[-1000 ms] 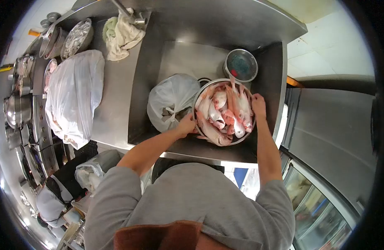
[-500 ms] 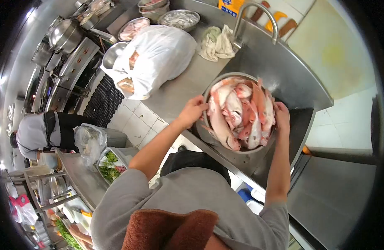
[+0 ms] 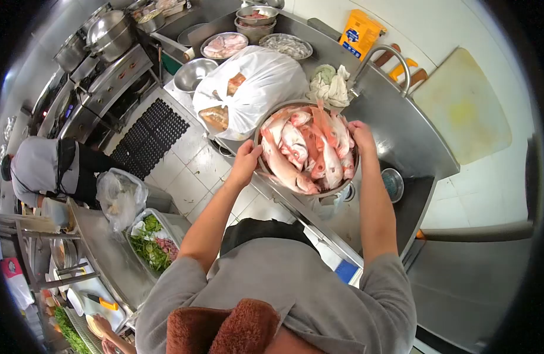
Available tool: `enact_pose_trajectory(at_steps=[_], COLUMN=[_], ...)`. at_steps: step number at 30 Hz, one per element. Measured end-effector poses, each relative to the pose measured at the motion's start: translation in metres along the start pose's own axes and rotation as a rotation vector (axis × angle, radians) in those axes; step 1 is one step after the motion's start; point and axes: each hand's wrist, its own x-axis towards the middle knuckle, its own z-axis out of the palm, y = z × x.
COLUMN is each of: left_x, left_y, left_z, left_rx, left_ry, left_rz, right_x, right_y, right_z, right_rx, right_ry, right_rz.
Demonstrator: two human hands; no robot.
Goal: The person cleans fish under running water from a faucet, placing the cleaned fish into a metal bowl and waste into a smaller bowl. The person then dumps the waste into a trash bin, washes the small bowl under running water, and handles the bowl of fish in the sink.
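A round metal bowl heaped with whole pinkish-red fish is held in front of me, over the left part of the sink and the counter edge. My left hand is closed on its left rim. On the opposite side my right hand grips the right rim. Just beyond the bowl sits a knotted white plastic bag with brownish contents showing. A small round metal bowl or strainer lies in the sink, to the right of the held bowl.
Behind the bag stand a bowl of pale meat, a bowl of greyish pieces and an open metal bowl. A cloth lies beside the faucet. At left, a person bends near a bin of greens.
Both hands have lifted the bowl of fish out of the sink and brought it left, towards the white bag. The small round metal vessel in the sink has come into view.
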Motion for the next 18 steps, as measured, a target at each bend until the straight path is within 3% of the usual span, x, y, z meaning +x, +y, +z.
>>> enact_pose_trajectory(at_steps=[5, 8, 13, 15, 18], left_x=[0.02, 0.025, 0.014, 0.01, 0.008], left_y=[-0.038, -0.043, -0.026, -0.024, -0.019], left_z=[-0.007, -0.011, -0.006, -0.003, -0.004], left_rx=[0.016, 0.111, 0.035, 0.02, 0.064], left_ry=[0.033, 0.034, -0.001, 0.036, 0.043], left_rz=[0.171, 0.213, 0.145, 0.152, 0.153], right_x=[0.009, -0.012, -0.056, -0.085, -0.111], right_y=[0.0, 0.002, 0.009, 0.013, 0.036], right_z=[-0.009, -0.022, -0.035, -0.047, -0.057], right_rx=[-0.071, 0.094, 0.122, 0.298, 0.323], right_ry=[-0.062, -0.012, 0.035, 0.039, -0.037], right_rz=[0.009, 0.092, 0.114, 0.133, 0.152])
